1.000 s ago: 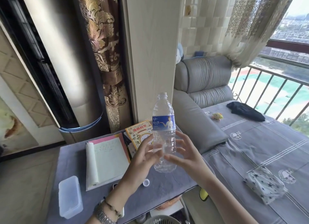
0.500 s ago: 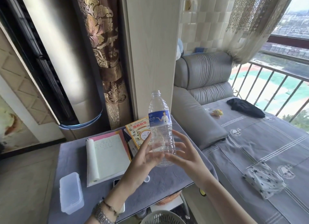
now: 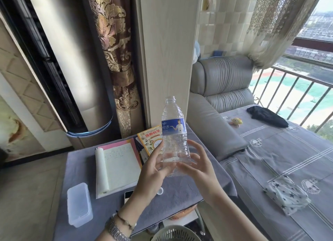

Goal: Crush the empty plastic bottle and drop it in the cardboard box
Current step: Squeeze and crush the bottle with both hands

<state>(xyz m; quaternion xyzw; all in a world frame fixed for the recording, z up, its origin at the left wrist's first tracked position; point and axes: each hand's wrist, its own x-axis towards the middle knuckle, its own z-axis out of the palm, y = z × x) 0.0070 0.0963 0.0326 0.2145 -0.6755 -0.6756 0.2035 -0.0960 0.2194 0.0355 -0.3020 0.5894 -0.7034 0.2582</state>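
An empty clear plastic bottle (image 3: 174,132) with a blue label and no cap stands upright in the air above the small table. My left hand (image 3: 153,170) grips its lower part from the left. My right hand (image 3: 197,166) cups the same lower part from the right, fingers spread against the plastic. The bottle shows no dents. Its white cap (image 3: 160,191) lies on the table just below my hands. No cardboard box is in view.
The grey-covered table (image 3: 81,165) holds an open notebook (image 3: 116,167), a yellow book (image 3: 150,139), a clear lidded container (image 3: 79,204) and a phone (image 3: 128,195). A grey sofa (image 3: 225,89) and a bed (image 3: 281,161) lie right. A basket rim (image 3: 175,234) shows below.
The bottle has lifted off the table and now sits a little higher between both hands. The view has shifted slightly; my hands keep the same hold.
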